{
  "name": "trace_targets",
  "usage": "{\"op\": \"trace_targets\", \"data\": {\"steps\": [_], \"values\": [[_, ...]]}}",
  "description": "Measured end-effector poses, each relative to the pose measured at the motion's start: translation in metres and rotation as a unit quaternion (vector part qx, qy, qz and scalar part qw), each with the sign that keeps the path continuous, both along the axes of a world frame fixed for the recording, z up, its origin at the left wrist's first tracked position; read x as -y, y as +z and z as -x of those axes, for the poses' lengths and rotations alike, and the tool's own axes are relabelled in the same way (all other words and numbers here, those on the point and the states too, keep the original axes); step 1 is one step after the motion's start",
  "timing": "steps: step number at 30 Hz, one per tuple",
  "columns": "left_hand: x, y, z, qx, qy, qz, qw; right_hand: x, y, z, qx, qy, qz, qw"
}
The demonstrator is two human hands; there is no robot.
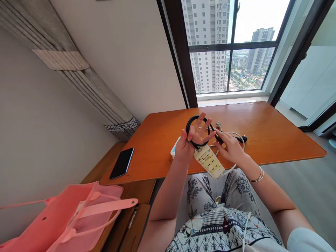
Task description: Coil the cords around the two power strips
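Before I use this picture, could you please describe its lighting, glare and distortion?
In the head view, the sky beyond the window is nearly white; same view, a soft sheen lies on the tabletop toward the window, the curtain leans, probably wide-angle stretch, and print on the power strip is too small to read.

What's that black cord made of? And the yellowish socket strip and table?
Black cord: likely smooth rubber or plastic, bent in loops. Socket strip: likely hard plastic, straight-edged and smooth. Table: perhaps varnished wood, orange-brown with a sheen.
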State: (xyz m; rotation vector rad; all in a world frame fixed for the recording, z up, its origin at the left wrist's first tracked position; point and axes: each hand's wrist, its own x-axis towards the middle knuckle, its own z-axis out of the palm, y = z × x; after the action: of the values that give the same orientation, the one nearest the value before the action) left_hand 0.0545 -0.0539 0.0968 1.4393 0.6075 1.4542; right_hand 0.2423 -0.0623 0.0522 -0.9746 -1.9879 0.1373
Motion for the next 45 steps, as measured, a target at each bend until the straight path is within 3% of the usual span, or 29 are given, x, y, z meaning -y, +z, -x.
{"op": "trace_targets", "data": {"steps": [4,13,19,25,30,33,37,45], "values": [[0.002,0.005,0.0,-0.006,0.001,-0.03,1.0,-0.005,-0.009,0.002,0.004,0.043,0.007,0.999],[0.006,0.015,0.007,0.01,0.03,-0.056,0.998,-0.032,-0.019,-0.023,0.031,-0.01,0.037,0.999],[0.01,0.014,0.008,0.01,0.038,-0.057,0.998,-0.055,-0.017,-0.022,-0.019,0.036,0.12,0.992],[0.014,0.01,0.01,0.006,0.021,-0.039,0.999,-0.074,-0.02,-0.02,-0.059,0.106,0.226,0.966],[0.014,0.009,0.011,0.016,0.024,-0.037,0.999,-0.091,-0.013,-0.026,-0.08,0.083,0.266,0.957],[0.015,0.01,0.011,0.054,-0.003,-0.044,0.998,-0.095,0.003,-0.03,-0.181,0.061,0.24,0.952],[0.017,0.012,0.011,0.165,-0.05,-0.009,0.985,-0.087,0.028,-0.034,-0.279,0.036,0.14,0.949],[0.019,0.007,0.019,0.276,-0.055,0.061,0.958,-0.068,0.052,-0.052,-0.262,-0.067,-0.078,0.96]]}}
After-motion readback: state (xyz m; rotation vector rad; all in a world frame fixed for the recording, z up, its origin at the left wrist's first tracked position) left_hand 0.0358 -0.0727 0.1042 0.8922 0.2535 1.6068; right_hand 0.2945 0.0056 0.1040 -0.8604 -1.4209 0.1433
